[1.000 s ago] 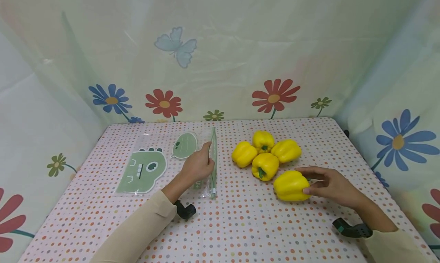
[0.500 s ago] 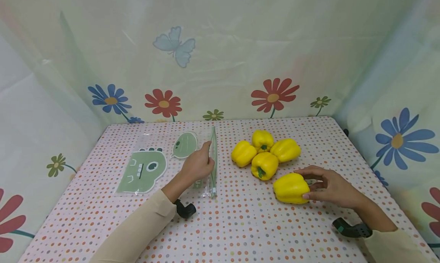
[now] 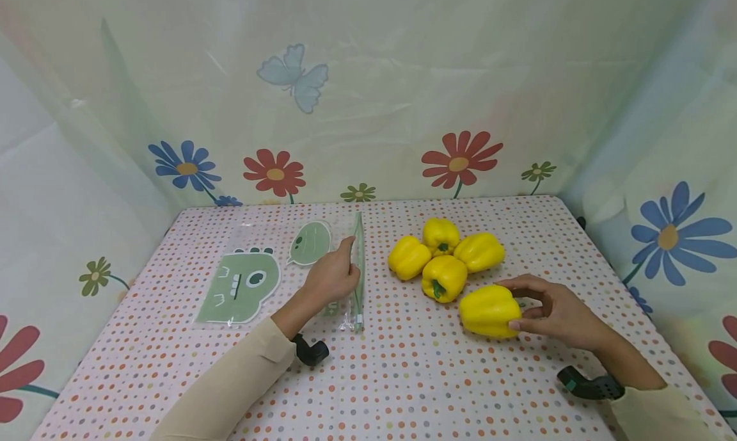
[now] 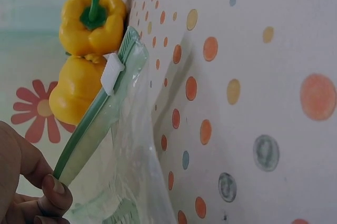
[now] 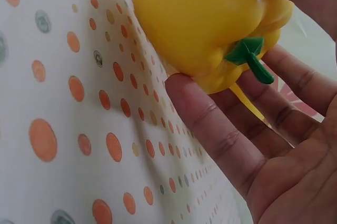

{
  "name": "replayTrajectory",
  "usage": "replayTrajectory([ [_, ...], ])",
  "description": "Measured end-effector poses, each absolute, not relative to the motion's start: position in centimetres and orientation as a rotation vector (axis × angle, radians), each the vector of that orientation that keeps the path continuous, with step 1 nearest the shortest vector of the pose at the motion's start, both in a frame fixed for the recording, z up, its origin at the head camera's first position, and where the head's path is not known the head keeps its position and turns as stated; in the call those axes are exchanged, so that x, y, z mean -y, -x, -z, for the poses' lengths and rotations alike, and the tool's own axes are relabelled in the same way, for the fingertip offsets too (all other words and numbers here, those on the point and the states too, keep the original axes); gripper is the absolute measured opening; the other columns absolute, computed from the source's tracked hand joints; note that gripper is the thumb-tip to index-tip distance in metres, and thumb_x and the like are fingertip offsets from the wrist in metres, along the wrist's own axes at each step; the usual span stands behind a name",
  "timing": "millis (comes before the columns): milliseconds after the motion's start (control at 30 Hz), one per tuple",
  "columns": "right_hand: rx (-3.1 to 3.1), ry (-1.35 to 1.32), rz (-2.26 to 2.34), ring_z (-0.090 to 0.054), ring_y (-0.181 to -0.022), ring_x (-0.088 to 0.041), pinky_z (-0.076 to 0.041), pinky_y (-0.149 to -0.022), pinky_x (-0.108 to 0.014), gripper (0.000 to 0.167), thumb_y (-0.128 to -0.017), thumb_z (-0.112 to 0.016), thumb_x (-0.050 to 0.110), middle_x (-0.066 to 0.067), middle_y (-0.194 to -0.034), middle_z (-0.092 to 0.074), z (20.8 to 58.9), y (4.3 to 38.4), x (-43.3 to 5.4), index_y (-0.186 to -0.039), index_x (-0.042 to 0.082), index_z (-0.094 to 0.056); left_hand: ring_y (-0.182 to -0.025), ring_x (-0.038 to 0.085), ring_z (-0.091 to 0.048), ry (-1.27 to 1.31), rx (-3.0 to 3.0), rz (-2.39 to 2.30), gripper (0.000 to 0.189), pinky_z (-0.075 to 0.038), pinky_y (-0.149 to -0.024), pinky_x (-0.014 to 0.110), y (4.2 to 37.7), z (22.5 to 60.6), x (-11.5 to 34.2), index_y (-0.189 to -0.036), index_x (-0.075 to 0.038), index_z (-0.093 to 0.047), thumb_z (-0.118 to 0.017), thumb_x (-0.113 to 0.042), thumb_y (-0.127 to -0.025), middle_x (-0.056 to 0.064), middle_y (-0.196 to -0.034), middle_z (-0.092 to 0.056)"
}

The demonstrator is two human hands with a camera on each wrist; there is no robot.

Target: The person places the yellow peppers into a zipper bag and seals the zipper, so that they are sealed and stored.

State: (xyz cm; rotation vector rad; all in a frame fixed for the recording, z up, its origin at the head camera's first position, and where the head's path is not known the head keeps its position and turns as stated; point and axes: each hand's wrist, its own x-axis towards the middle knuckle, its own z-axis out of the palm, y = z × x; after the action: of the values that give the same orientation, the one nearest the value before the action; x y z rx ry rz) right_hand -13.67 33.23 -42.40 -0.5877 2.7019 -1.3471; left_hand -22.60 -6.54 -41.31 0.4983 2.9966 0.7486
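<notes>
My left hand pinches the green zip edge of a clear zip bag printed with a green dinosaur. In the left wrist view, thumb and finger hold the green strip, and a white slider sits near its far end. My right hand grips a yellow bell pepper by its stem end, thumb on the near side and fingers on the far side. Its green stem points toward the palm in the right wrist view. Whether this pepper touches the table I cannot tell.
Several more yellow bell peppers stand in a cluster between the bag and the held pepper. A dotted cloth covers the table. Flower-printed curtains close off the back and both sides.
The pepper in my right hand dipped slightly toward me, then came back up a little. My left hand and the bag stay in place.
</notes>
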Motion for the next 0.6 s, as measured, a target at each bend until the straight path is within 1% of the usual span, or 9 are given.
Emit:
replayTrajectory([
  [167, -2.723, 0.612, 1.395, -0.053, -0.107, 0.012, -0.058, -0.076, -0.023, 0.058, -0.080, -0.080, 0.012, 0.024, -0.124, -0.052, 42.47, 13.76, -33.21, -0.133, 0.007, -0.055, -0.041, 0.008, -0.036, -0.498, -2.995, -0.744, 0.064, -0.027, -0.039, 0.023, 22.60, 41.27, 6.52, -0.152, -0.004, -0.030, -0.049, -0.014, -0.091, -0.004, -0.051, -0.044],
  [367, -2.749, 0.623, 1.434, -0.055, -0.107, 0.010, -0.057, -0.077, -0.021, 0.058, -0.080, -0.079, 0.007, 0.022, -0.125, -0.052, 42.24, 13.74, -33.06, -0.133, 0.005, -0.054, -0.042, 0.008, -0.038, -0.512, -3.005, -0.730, 0.064, -0.028, -0.039, 0.023, 22.63, 41.30, 6.52, -0.152, -0.004, -0.031, -0.049, -0.013, -0.091, -0.004, -0.052, -0.044],
  [600, -2.706, 0.630, 1.548, -0.058, -0.107, 0.006, -0.058, -0.078, -0.022, 0.057, -0.082, -0.075, 0.000, 0.019, -0.128, -0.053, 42.14, 13.89, -33.01, -0.134, -0.002, -0.051, -0.042, 0.008, -0.038, -0.503, -2.998, -0.737, 0.064, -0.028, -0.040, 0.023, 22.56, 41.21, 6.48, -0.152, -0.003, -0.031, -0.049, -0.013, -0.091, -0.003, -0.053, -0.044],
])
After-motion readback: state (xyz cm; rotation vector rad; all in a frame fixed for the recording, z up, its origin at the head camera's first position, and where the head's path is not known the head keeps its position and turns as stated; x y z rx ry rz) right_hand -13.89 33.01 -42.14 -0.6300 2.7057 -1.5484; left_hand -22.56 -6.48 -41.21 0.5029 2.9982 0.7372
